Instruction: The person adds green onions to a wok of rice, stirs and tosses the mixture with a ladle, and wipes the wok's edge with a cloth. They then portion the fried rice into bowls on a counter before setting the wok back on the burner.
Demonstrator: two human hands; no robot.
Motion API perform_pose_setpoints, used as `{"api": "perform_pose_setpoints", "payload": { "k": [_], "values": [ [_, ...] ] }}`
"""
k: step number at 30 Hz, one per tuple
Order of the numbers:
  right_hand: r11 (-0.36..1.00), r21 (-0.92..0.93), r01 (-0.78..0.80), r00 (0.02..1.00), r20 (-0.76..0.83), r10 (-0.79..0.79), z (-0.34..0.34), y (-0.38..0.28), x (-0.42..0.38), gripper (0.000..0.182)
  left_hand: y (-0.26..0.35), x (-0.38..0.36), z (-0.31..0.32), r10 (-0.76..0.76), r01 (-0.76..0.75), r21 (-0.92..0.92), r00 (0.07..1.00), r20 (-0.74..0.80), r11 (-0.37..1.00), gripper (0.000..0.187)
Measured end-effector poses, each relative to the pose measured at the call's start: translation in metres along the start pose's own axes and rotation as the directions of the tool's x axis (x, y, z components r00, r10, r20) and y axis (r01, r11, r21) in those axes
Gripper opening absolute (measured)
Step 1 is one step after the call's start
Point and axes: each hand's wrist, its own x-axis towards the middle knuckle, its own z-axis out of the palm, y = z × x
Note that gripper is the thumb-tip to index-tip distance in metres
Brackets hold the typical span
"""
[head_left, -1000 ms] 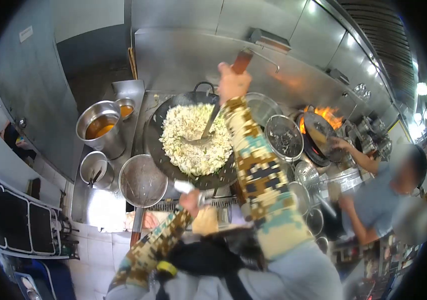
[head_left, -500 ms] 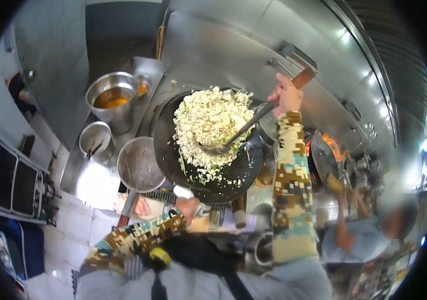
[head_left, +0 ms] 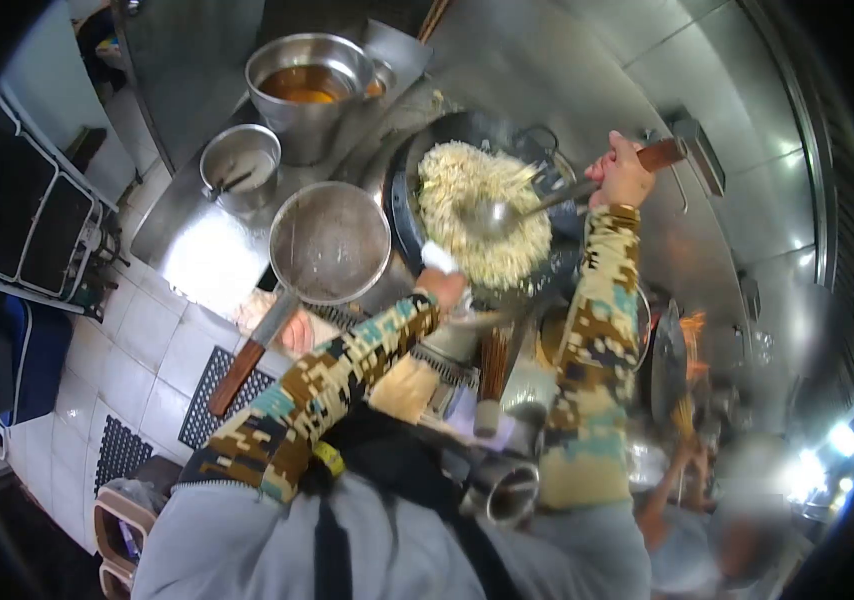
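Observation:
My right hand (head_left: 624, 177) is closed around the wooden-ended handle of a metal ladle (head_left: 492, 217), whose bowl is over the food. A black wok (head_left: 409, 205) holds a heap of pale, chopped food (head_left: 477, 180) with green bits. At the wok's near left rim, my left hand (head_left: 443, 287) grips a white cloth (head_left: 440, 258) against the edge. Just left of the wok lies a round strainer (head_left: 330, 243) with a wooden handle. Both forearms wear camouflage sleeves.
A steel pot of orange liquid (head_left: 309, 84) and a smaller pot (head_left: 240, 165) stand at the back left. A bamboo brush (head_left: 493, 365) is near the front. At right are a second wok (head_left: 667, 362) beside flames and another person (head_left: 687, 540).
The view has shifted, and the wok now appears farther right and tilted. The ladle bowl has lifted from the food's lower edge to above its middle. Both hands keep their grips.

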Motion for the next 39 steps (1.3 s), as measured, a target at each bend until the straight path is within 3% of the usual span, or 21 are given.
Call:
{"api": "perform_pose_setpoints", "payload": {
  "k": [1, 5, 7, 9, 12, 13, 15, 16, 17, 18, 19, 21, 23, 25, 28, 30, 32, 33, 36, 37, 39],
  "values": [
    [0.998, -0.039, -0.054, 0.998, 0.014, 0.055, 0.001, -0.02, 0.015, 0.007, 0.003, 0.008, -0.007, 0.118, -0.112, 0.123, 0.992, -0.047, 0.986, 0.05],
    [0.983, -0.18, -0.033, 0.997, -0.072, 0.021, -0.021, -0.112, 0.036, 0.009, -0.002, 0.018, -0.005, 0.01, -0.013, 0.113, 1.0, 0.023, 0.993, 0.05],
    [0.941, -0.331, -0.07, 0.986, -0.167, 0.014, -0.008, -0.08, 0.006, 0.013, 0.013, 0.006, -0.016, -0.038, 0.039, -0.009, 0.996, 0.085, 0.999, 0.049],
    [0.999, 0.032, -0.004, 0.999, -0.035, 0.005, 0.005, 0.014, 0.005, 0.014, 0.028, -0.006, -0.016, -0.167, 0.207, -0.348, 0.976, 0.141, 0.915, 0.041],
    [0.967, -0.221, -0.126, 0.988, -0.112, 0.103, -0.027, -0.042, 0.037, 0.017, 0.024, -0.012, -0.026, -0.068, 0.144, -0.259, 0.957, 0.281, 0.955, 0.032],
    [0.977, -0.175, -0.121, 0.986, -0.136, 0.098, -0.05, -0.061, 0.045, 0.017, 0.026, -0.007, -0.029, -0.023, 0.107, -0.256, 0.95, 0.312, 0.961, 0.029],
    [0.913, -0.352, -0.208, 0.97, -0.197, 0.145, -0.104, -0.076, 0.034, 0.014, 0.053, -0.021, -0.036, -0.172, 0.268, -0.326, 0.941, 0.293, 0.907, 0.028],
    [0.926, -0.336, -0.173, 0.958, -0.274, 0.08, -0.1, -0.053, 0.018, 0.014, 0.068, -0.029, -0.04, -0.245, 0.34, -0.366, 0.928, 0.281, 0.867, 0.028],
    [0.936, -0.326, -0.135, 0.937, -0.349, 0.013, -0.094, -0.03, 0.001, 0.015, 0.047, -0.013, -0.038, -0.097, 0.214, -0.307, 0.93, 0.355, 0.927, 0.028],
    [0.991, -0.116, 0.061, 0.88, -0.462, -0.109, -0.054, -0.006, -0.029, 0.015, 0.04, -0.01, -0.034, -0.077, 0.214, -0.318, 0.917, 0.392, 0.923, 0.027],
    [0.998, -0.014, 0.056, 0.893, -0.447, -0.056, -0.038, -0.003, -0.024, 0.018, 0.032, -0.008, -0.03, -0.058, 0.215, -0.33, 0.902, 0.428, 0.919, 0.027],
    [0.995, 0.099, 0.031, 0.917, -0.398, 0.011, -0.025, -0.026, -0.032, 0.023, 0.055, -0.024, -0.034, -0.27, 0.454, -0.462, 0.87, 0.412, 0.762, 0.027],
    [0.992, 0.129, 0.015, 0.957, -0.289, 0.023, -0.001, -0.078, -0.048, 0.02, 0.044, -0.018, -0.034, -0.08, 0.238, -0.329, 0.901, 0.427, 0.914, 0.028],
    [0.994, 0.018, 0.107, 0.945, -0.312, -0.096, 0.023, -0.062, -0.084, 0.022, 0.059, -0.022, -0.027, -0.346, 0.467, -0.422, 0.877, 0.333, 0.778, 0.026],
    [0.992, -0.094, 0.087, 0.969, -0.222, -0.106, -0.005, 0.007, -0.062, 0.021, 0.038, -0.01, -0.018, -0.296, 0.529, -0.495, 0.83, 0.474, 0.689, 0.027],
    [0.987, -0.158, 0.029, 0.99, -0.135, -0.051, 0.009, -0.017, -0.026, 0.021, 0.053, -0.02, -0.025, -0.376, 0.559, -0.404, 0.811, 0.448, 0.724, 0.024],
    [0.998, 0.001, 0.069, 0.989, -0.132, -0.068, 0.023, -0.075, -0.043, 0.02, 0.068, -0.025, -0.033, -0.428, 0.596, -0.372, 0.788, 0.442, 0.712, 0.022],
    [0.994, 0.08, 0.074, 0.991, -0.119, -0.065, 0.028, -0.087, -0.049, 0.02, 0.072, -0.034, -0.035, -0.38, 0.514, -0.409, 0.849, 0.367, 0.754, 0.025],
    [0.997, 0.062, 0.046, 0.986, -0.163, -0.035, 0.022, 0.009, -0.059, 0.018, 0.078, -0.037, -0.037, -0.401, 0.521, -0.42, 0.849, 0.343, 0.743, 0.025],
    [0.96, -0.2, 0.196, 0.98, 0.029, -0.195, -0.001, 0.03, -0.023, 0.017, 0.067, -0.028, -0.034, -0.38, 0.516, -0.424, 0.85, 0.366, 0.744, 0.024],
    [0.979, -0.201, 0.017, 0.998, -0.056, -0.028, 0.022, -0.023, -0.001, 0.017, 0.068, -0.039, -0.035, -0.407, 0.515, -0.386, 0.852, 0.33, 0.765, 0.025]
  ]
}}
